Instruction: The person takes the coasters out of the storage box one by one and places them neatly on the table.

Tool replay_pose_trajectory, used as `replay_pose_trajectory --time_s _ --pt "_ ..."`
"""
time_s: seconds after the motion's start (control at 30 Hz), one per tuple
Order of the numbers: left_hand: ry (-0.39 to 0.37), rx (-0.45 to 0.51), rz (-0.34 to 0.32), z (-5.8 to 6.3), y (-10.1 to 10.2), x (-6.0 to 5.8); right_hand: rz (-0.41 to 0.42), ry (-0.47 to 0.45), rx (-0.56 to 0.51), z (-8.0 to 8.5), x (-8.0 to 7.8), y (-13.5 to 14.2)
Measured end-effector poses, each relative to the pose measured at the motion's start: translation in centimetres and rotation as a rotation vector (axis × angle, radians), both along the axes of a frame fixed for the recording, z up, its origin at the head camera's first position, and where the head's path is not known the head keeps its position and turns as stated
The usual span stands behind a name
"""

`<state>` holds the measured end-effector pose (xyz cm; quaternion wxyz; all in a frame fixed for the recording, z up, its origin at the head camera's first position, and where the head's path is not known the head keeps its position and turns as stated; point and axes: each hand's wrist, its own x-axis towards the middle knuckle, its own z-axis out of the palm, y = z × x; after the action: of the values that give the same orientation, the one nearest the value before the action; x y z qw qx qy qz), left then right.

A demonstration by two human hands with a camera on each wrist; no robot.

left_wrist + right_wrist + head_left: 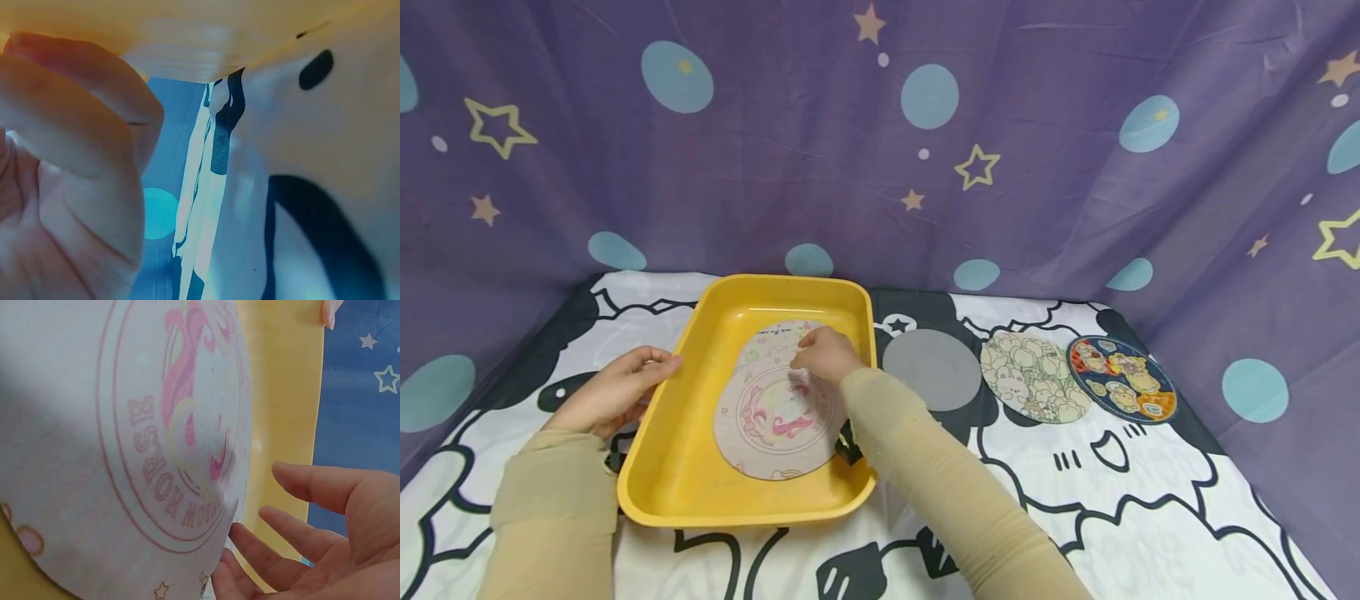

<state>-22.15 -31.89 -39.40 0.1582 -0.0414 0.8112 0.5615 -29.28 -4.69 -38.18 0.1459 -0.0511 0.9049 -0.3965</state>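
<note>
My left hand point(625, 390) holds the left rim of a yellow tray point(664, 454), its fingers bent against the outer wall in the left wrist view. Inside the tray lies a pale pink round mat point(741, 437) with a horse picture and lettering. It overlaps a second light round mat point(767, 340), of which only the far part shows. Over these mats reaches my right hand point(829, 354). In the right wrist view its fingers point(269, 550) are spread and loosely extended, fingertips right at the pink mat's edge, with the thumb apart.
Right of the tray lie a plain grey round mat point(932, 371), a round mat with pale cartoon drawings point(1033, 379) and a dark blue patterned one point(1123, 379). A black-and-white cloth point(1120, 517) covers the table. Behind hangs a purple curtain point(820, 142).
</note>
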Motion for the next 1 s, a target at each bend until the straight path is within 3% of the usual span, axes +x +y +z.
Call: replay_pose_trajectory --time_s 0.47,0.6,1.0 --pt "0.009 0.018 -0.002 -0.1 0.1 0.0 0.014 0.033 0.032 0.0 0.5 0.4" --pt "0.005 0.017 -0.004 -0.1 0.1 0.0 0.01 0.005 0.003 0.0 0.5 0.5" --pt "0.001 0.007 -0.014 0.0 -0.1 0.0 0.099 -0.004 0.022 -0.3 0.2 1.0"
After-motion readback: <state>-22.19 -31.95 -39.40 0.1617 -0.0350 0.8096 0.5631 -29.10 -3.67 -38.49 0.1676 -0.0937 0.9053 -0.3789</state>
